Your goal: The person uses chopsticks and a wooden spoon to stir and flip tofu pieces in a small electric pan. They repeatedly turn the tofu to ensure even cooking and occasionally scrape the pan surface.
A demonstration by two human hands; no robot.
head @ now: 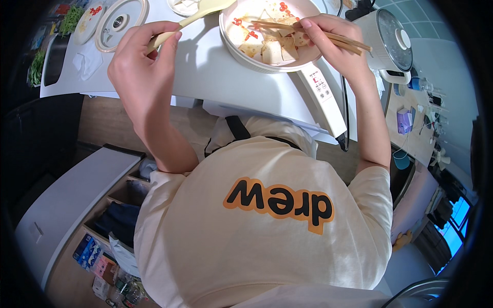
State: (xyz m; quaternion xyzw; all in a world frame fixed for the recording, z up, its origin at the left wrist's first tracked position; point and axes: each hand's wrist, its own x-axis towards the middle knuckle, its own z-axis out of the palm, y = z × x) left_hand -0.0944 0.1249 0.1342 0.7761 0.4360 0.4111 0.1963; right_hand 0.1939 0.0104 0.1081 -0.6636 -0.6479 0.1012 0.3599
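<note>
At the top of the head view stands a white electric frying pan [246, 63] with a long handle [323, 98] that bears buttons and a lit display. Pale slices of what looks like tofu [272, 52] and chopped red chili [252, 35] lie in it. My right hand [335, 42] grips a pair of wooden chopsticks [346, 42], their tips over the food. My left hand [148, 57] holds the handle of a cream-coloured spatula [196, 16]. The spatula's head is at the pan's left rim; I cannot tell whether it touches.
Left on the white table [192, 81] are a round glass lid [122, 23], a plate with red chili [88, 23] and a crumpled tissue [88, 63]. A white electric pot [385, 42] stands at right. A black power cord [346, 115] runs from the pan's handle.
</note>
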